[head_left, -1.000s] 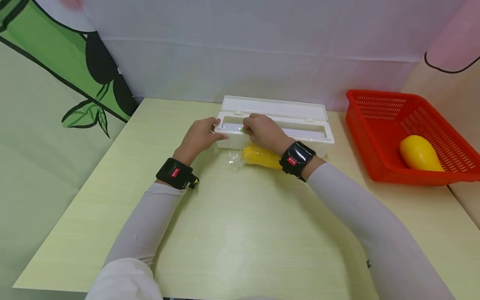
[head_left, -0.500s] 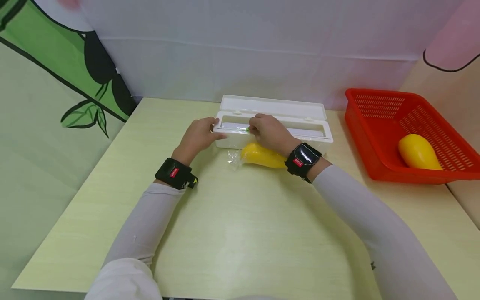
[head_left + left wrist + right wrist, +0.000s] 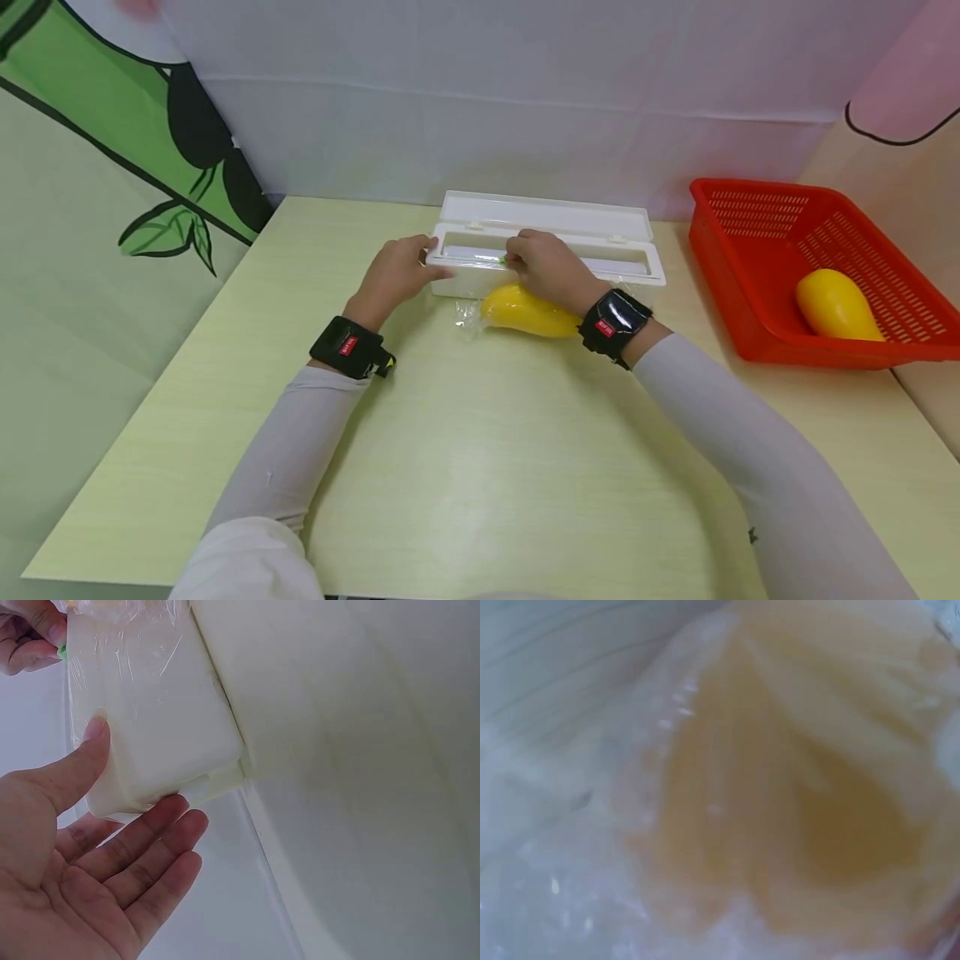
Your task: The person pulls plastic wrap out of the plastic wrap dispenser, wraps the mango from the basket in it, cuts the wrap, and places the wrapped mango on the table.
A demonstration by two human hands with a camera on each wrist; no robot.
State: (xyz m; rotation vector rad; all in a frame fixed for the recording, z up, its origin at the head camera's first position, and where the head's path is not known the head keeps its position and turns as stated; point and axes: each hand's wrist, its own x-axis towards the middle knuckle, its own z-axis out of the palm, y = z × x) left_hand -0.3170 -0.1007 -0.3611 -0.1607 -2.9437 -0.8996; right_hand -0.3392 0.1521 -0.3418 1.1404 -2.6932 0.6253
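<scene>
A white cling film dispenser stands at the back of the table with its lid raised. My left hand holds its left end, thumb on the film-covered front and fingers round the end, as the left wrist view shows on the dispenser. With curled fingers my right hand pinches the small green slide cutter on the dispenser's top. Against the front lies a yellow mango-shaped fruit under clear film, partly hidden by the right wrist. The right wrist view shows only blurred film over the yellow fruit.
On the right a red plastic basket holds another yellow fruit. The raised lid stands close to the cloth-covered back wall. Pale tabletop stretches in front of the dispenser.
My right hand has slid a short way to the right along the dispenser, taking the green slide cutter with it. More of the yellow fruit shows. The left hand keeps its hold.
</scene>
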